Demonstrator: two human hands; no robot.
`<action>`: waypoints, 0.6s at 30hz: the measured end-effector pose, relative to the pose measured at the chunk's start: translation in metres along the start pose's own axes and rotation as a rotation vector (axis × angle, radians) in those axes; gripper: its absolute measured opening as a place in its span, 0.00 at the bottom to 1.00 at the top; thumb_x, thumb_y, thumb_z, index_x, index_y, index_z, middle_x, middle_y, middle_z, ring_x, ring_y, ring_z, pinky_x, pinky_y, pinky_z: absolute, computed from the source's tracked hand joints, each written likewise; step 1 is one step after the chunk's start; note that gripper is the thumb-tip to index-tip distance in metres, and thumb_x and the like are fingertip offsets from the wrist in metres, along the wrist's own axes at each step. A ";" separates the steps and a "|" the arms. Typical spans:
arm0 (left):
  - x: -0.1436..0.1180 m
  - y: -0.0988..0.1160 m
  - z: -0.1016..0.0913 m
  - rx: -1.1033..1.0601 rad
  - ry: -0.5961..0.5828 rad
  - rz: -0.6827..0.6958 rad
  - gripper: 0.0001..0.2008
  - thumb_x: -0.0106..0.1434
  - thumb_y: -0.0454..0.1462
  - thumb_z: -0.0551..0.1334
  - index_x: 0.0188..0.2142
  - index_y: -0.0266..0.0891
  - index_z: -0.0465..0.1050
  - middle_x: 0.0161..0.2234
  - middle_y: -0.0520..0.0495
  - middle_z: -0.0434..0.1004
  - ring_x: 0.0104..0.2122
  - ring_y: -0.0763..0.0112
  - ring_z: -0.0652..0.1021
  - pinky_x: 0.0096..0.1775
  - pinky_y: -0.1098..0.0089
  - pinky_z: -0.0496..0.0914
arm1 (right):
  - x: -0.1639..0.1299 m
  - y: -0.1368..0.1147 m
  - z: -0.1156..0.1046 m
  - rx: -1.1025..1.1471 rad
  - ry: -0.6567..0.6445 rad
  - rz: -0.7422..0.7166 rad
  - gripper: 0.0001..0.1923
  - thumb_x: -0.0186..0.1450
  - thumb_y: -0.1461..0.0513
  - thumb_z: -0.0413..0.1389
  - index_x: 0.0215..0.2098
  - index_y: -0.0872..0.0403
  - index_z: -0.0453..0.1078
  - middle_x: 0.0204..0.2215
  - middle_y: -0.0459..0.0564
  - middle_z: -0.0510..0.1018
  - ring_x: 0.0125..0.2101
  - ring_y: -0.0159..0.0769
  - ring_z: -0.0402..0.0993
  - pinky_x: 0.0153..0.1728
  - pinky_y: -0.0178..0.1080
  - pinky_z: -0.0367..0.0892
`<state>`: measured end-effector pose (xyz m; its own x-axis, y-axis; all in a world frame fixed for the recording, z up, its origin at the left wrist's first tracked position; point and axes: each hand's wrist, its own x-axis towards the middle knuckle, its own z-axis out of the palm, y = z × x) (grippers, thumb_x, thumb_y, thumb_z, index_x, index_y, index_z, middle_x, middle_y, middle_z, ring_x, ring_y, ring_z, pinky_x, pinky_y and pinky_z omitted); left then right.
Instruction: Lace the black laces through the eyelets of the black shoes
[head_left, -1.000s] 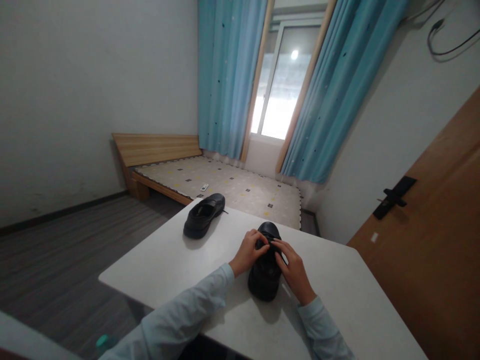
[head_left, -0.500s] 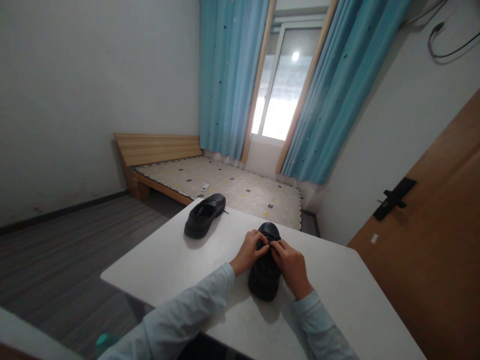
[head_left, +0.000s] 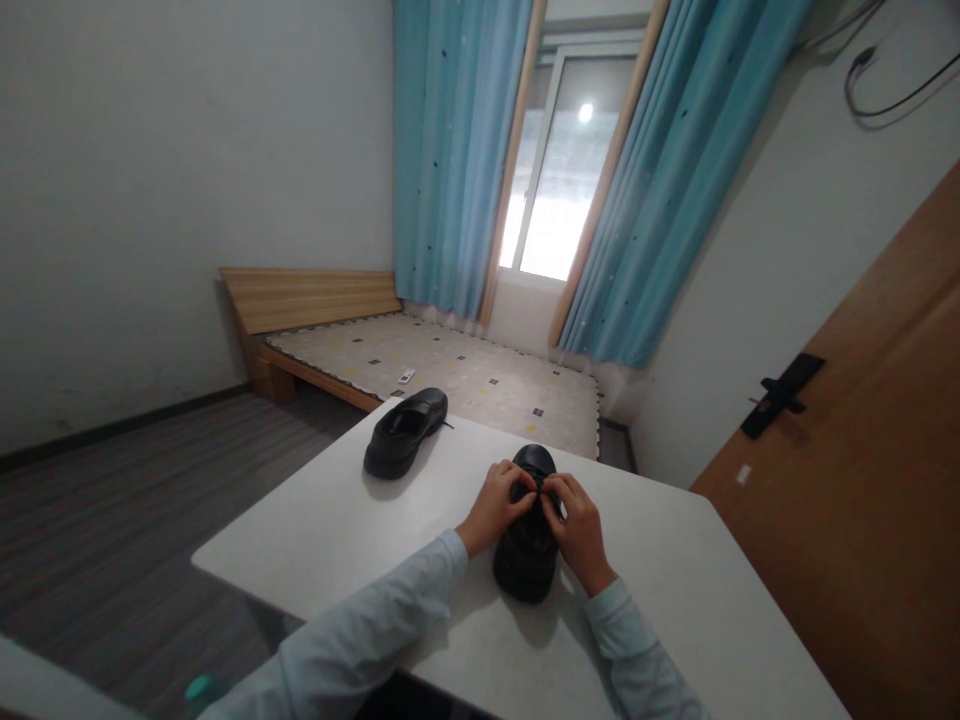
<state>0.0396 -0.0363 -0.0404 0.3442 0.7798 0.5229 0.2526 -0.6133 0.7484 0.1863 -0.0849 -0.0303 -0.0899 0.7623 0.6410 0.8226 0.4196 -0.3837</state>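
While the near shoe [head_left: 523, 572] stands toe-away on the table [head_left: 660, 580], left hand [head_left: 495, 510] and right hand [head_left: 579, 525] are close together at its upper, each thumb pinched to fingertips; anything between is too small to make out. Second shoe [head_left: 401, 437] sits near the far edge, to the left.

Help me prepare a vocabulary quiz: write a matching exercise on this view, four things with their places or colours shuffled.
Column one
1. Nearer black shoe
2. Farther black shoe
3. Curtains
4. Door handle

Column two
A. Blue, beside the window
B. Under the left hand and right hand
C. Black, on the wooden door
D. On the table, apart from both hands

Pairs: 1-B, 2-D, 3-A, 4-C
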 end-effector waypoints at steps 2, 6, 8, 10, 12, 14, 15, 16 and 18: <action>0.000 0.001 -0.001 -0.002 -0.010 -0.004 0.04 0.54 0.32 0.62 0.31 0.39 0.70 0.35 0.48 0.67 0.41 0.65 0.67 0.45 0.65 0.62 | 0.001 0.003 0.001 0.039 -0.003 -0.006 0.05 0.62 0.67 0.49 0.34 0.51 0.63 0.35 0.50 0.69 0.38 0.40 0.67 0.41 0.41 0.63; 0.001 0.001 0.000 0.005 -0.027 0.001 0.04 0.54 0.31 0.61 0.31 0.38 0.69 0.35 0.48 0.67 0.41 0.65 0.67 0.45 0.65 0.62 | 0.001 0.009 0.004 0.125 -0.031 0.001 0.04 0.61 0.66 0.49 0.34 0.51 0.63 0.35 0.50 0.69 0.39 0.42 0.64 0.43 0.44 0.61; 0.001 0.000 0.000 0.010 -0.039 0.004 0.05 0.54 0.30 0.61 0.32 0.38 0.68 0.35 0.48 0.67 0.41 0.65 0.66 0.45 0.65 0.62 | 0.000 0.012 0.005 0.210 -0.027 0.031 0.03 0.61 0.65 0.50 0.34 0.51 0.62 0.35 0.50 0.69 0.40 0.42 0.63 0.44 0.45 0.60; 0.000 0.000 0.001 0.017 -0.048 0.009 0.05 0.54 0.30 0.60 0.32 0.38 0.68 0.35 0.48 0.66 0.41 0.64 0.66 0.45 0.65 0.62 | -0.001 0.014 0.006 0.317 -0.014 0.094 0.02 0.60 0.63 0.50 0.34 0.51 0.62 0.36 0.50 0.69 0.42 0.42 0.63 0.46 0.46 0.58; 0.000 0.000 0.001 0.027 -0.048 0.013 0.05 0.54 0.30 0.60 0.32 0.39 0.67 0.35 0.48 0.66 0.41 0.64 0.66 0.44 0.66 0.62 | -0.002 0.015 0.006 0.428 -0.013 0.176 0.03 0.60 0.62 0.52 0.33 0.50 0.62 0.38 0.49 0.69 0.43 0.42 0.63 0.47 0.46 0.57; -0.001 0.000 0.001 0.034 -0.048 0.019 0.06 0.53 0.30 0.60 0.32 0.39 0.67 0.35 0.48 0.65 0.41 0.64 0.65 0.44 0.66 0.62 | -0.002 0.016 0.008 0.537 -0.019 0.251 0.03 0.59 0.61 0.52 0.32 0.50 0.62 0.38 0.48 0.70 0.44 0.41 0.64 0.48 0.46 0.57; -0.001 0.000 0.001 0.036 -0.050 0.022 0.06 0.53 0.30 0.60 0.32 0.39 0.67 0.35 0.48 0.65 0.41 0.64 0.65 0.44 0.66 0.62 | -0.002 0.016 0.009 0.589 -0.012 0.281 0.03 0.59 0.60 0.52 0.32 0.50 0.61 0.38 0.47 0.70 0.44 0.41 0.64 0.48 0.45 0.57; -0.001 0.001 0.001 0.039 -0.050 0.025 0.06 0.53 0.30 0.60 0.32 0.39 0.67 0.35 0.48 0.65 0.41 0.64 0.65 0.44 0.66 0.62 | -0.002 0.016 0.010 0.639 0.000 0.305 0.04 0.59 0.60 0.53 0.31 0.50 0.61 0.37 0.47 0.70 0.43 0.40 0.65 0.48 0.44 0.58; -0.002 0.001 0.001 0.046 -0.049 0.027 0.06 0.53 0.30 0.60 0.32 0.39 0.67 0.36 0.48 0.65 0.41 0.64 0.65 0.45 0.65 0.62 | -0.002 0.016 0.013 0.726 0.033 0.341 0.04 0.58 0.60 0.53 0.30 0.51 0.61 0.37 0.47 0.71 0.42 0.40 0.66 0.46 0.43 0.59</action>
<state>0.0400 -0.0385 -0.0405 0.3949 0.7563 0.5216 0.2835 -0.6404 0.7138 0.1922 -0.0735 -0.0461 0.1267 0.8963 0.4250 0.2297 0.3903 -0.8916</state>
